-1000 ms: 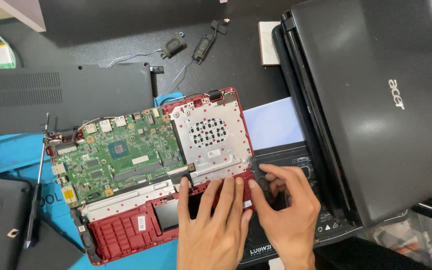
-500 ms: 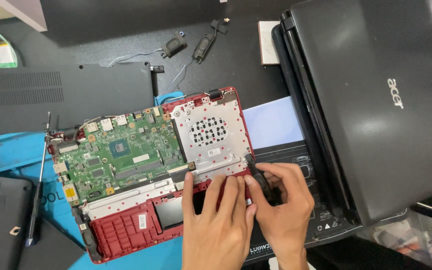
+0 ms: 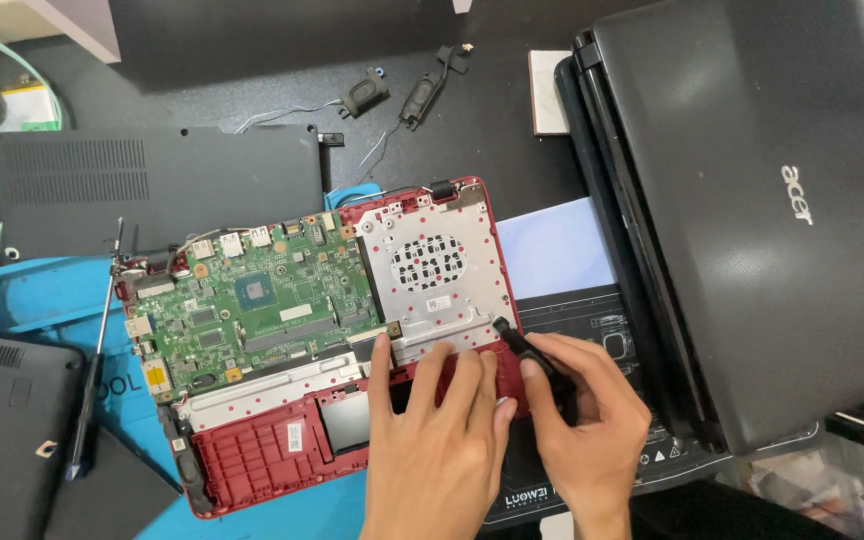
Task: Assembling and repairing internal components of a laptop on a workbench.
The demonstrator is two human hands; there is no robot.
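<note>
Small black part: a narrow black piece (image 3: 520, 348) stands tilted at the lower right corner of the opened red laptop base (image 3: 252, 455), just beside the perforated metal plate (image 3: 432, 270).
Right hand: the right hand (image 3: 587, 425) has its fingers (image 3: 542, 362) clamped on the black part, thumb and forefinger pinching its lower end; the upper end sticks out free towards the plate.
Left hand: the left hand (image 3: 437, 440) lies flat on the red base, fingers (image 3: 430, 372) spread apart and pressed down beside the part, holding nothing; its fingertips reach the edge of the metal plate.
Relation: the two hands touch side by side, with the part on the right of the left hand's fingertips.
Change: half a second ago the part stood in nearly the same spot in the same pinch; a second ago the right hand's fingers lay flatter on the corner and the part was not yet raised.
Board: the green circuit board (image 3: 252, 300) fills the left half of the base.
Around: a screwdriver (image 3: 92, 370) lies on the blue mat (image 3: 42, 295) at the left; a closed black laptop (image 3: 752, 200) rests on the desk at the right; two small speakers (image 3: 392, 95) with wires lie above.
</note>
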